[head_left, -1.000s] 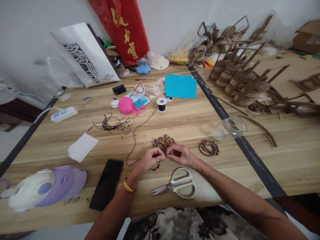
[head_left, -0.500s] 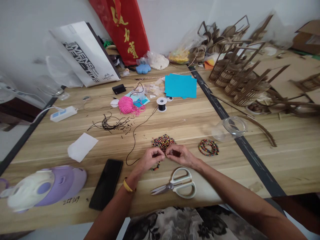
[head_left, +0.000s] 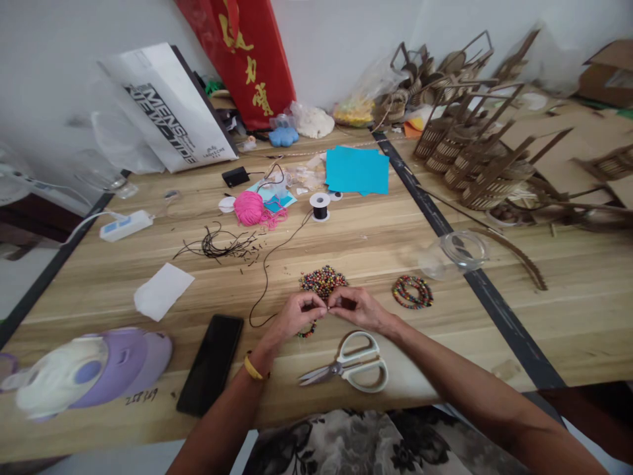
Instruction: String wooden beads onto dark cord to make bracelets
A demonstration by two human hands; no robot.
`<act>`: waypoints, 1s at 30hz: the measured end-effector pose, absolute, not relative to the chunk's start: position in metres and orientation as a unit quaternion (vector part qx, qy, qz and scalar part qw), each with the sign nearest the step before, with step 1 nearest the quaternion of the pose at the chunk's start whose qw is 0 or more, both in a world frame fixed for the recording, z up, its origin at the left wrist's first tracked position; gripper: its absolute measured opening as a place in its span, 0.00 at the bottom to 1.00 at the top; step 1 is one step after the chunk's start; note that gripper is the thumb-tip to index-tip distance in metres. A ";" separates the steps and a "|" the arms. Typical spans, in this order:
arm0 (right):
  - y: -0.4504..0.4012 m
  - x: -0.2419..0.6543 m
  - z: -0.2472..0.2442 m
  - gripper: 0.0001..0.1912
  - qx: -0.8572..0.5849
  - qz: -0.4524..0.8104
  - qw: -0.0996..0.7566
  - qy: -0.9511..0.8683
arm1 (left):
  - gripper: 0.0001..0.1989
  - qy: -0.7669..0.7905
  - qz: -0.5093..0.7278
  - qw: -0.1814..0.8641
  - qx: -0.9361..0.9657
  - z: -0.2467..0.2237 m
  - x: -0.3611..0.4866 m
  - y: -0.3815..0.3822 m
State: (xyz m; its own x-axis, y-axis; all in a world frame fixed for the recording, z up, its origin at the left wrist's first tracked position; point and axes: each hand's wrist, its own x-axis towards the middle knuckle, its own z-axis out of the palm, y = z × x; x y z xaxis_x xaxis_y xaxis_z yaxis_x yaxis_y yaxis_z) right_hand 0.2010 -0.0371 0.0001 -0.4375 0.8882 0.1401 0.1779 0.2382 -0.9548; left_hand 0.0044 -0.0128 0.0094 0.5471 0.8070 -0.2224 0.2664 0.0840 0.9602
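Both hands meet fingertip to fingertip just in front of a pile of small multicoloured beads [head_left: 324,280]. My left hand [head_left: 300,313] is closed in a pinch on a thin black cord [head_left: 266,277]. A short strung row of beads [head_left: 308,330] hangs below its fingers and rests by the table. My right hand [head_left: 360,307] is also pinched, with what looks like one tiny bead at its fingertips, against the left fingertips. The cord runs back to a white spool [head_left: 320,206] wound with black. Scissors [head_left: 349,365] with white handles lie in front of the hands.
A coiled beaded strand [head_left: 413,291] lies at right, near a clear plastic container [head_left: 457,252]. Left are a black phone [head_left: 210,364], white paper [head_left: 163,291] and black cord scraps [head_left: 220,244]. Pink yarn [head_left: 250,208] and blue sheets [head_left: 357,170] lie behind; small woven baskets [head_left: 494,175] stand back right.
The hands stay almost in place; the fingertips have shifted only slightly where they meet. Everything else on the table looks the same.
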 end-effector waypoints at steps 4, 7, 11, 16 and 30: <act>-0.037 0.201 0.000 0.14 -0.382 0.487 0.364 -0.696 | 0.10 0.420 0.226 0.601 0.642 0.010 0.005 -0.013; -0.036 0.202 0.000 0.14 -0.380 0.486 0.364 -0.697 | 0.10 0.419 0.224 0.600 0.643 0.010 0.004 -0.013; -0.036 0.203 0.002 0.15 -0.379 0.493 0.359 -0.696 | 0.11 0.412 0.222 0.606 0.643 0.009 0.004 -0.013; -0.036 0.203 0.003 0.15 -0.375 0.478 0.358 -0.709 | 0.11 0.402 0.232 0.625 0.627 0.009 0.004 -0.013; -0.035 0.202 -0.005 0.13 -0.330 0.392 0.362 -0.778 | 0.19 0.392 0.241 0.694 0.554 0.015 0.005 -0.014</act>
